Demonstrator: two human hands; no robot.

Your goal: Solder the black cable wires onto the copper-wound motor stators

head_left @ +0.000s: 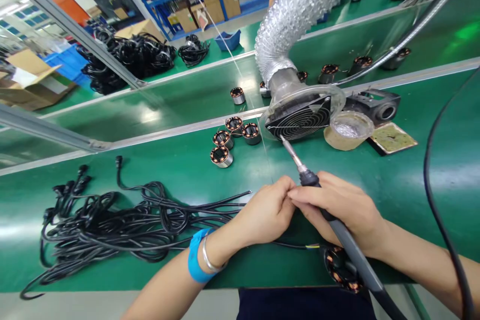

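Note:
My right hand [347, 207] is wrapped round the handle of a soldering iron [347, 242], its metal tip pointing up and away near the round fan grille. My left hand [268, 212] is closed in a pinch, its fingertips meeting those of my right hand; what lies between them is hidden. Below the right hand, at the table's front edge, a motor stator [339, 270] with copper windings is partly covered by the iron. A black cable [292, 245] with thin coloured wires at its end reaches toward that stator. Left of my left hand lies a tangle of black cables [131, 225] with plugs.
Several stators [222, 156] stand behind my hands. A fume extractor grille [302, 120] hangs from a silver flexible duct [300, 10]. Beside it are a round tub [347, 132], a soldering iron holder [375, 105] and a sponge tray [393, 137]. A cord [427, 170] loops at right.

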